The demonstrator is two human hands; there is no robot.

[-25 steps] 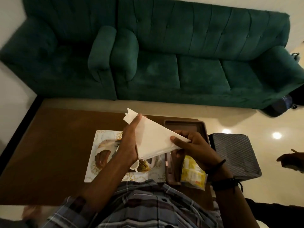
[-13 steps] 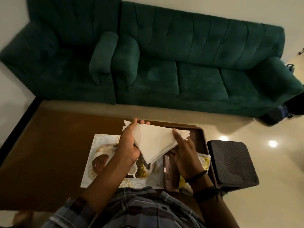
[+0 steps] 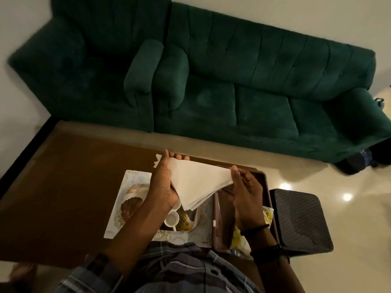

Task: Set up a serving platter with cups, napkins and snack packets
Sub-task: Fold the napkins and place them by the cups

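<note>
White triangular paper napkins (image 3: 196, 185) held between left hand (image 3: 164, 182) and right hand (image 3: 245, 197).

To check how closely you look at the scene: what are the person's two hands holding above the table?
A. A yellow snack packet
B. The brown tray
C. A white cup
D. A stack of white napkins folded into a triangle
D: the left hand and right hand grip opposite ends of the folded white napkins, held up over the brown tray.
</note>
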